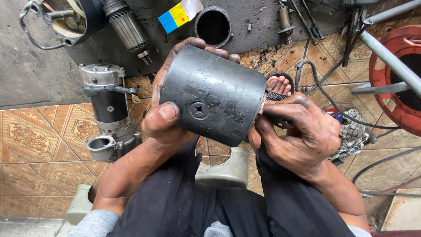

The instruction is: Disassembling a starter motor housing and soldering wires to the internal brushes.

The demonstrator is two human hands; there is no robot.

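Note:
My left hand [164,116] grips a black metal cylinder housing [215,94] with a cross-head screw in its side, thumb near the screw, fingers wrapped over the far end. My right hand [298,131] is at the cylinder's right open end, fingers curled and reaching into or against its rim; what they hold is hidden. Both hands are smeared with dark grease. I sit on a pale low stool [223,169], knees in dark trousers below.
A starter motor [107,112] lies on the tiled floor at left. An armature [127,28], a black ring housing [213,26], a blue-yellow box [174,17] and tools lie on the concrete behind. A red reel [401,83], pipes, cables and a checked rag [353,134] are right.

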